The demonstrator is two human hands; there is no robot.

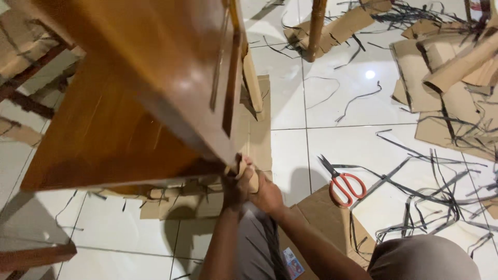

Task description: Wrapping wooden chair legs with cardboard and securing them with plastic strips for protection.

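A large brown polished wooden piece of furniture (pixel 135 83) lies tilted over the white tiled floor, filling the upper left. Both my hands meet at its lower corner. My left hand (pixel 233 187) grips the corner edge from below. My right hand (pixel 264 193) presses a strip of tan cardboard (pixel 250 176) around the same corner. More cardboard (pixel 171 205) lies under the furniture's lower edge. A wooden leg (pixel 252 85) sticks out along its right side.
Red-handled scissors (pixel 343 184) lie on the tiles right of my hands. Cardboard sheets and a rolled tube (pixel 456 65) lie at the upper right. Black plastic strapping strips (pixel 430 186) are scattered over the floor. Another wooden leg (pixel 315 28) stands at the top.
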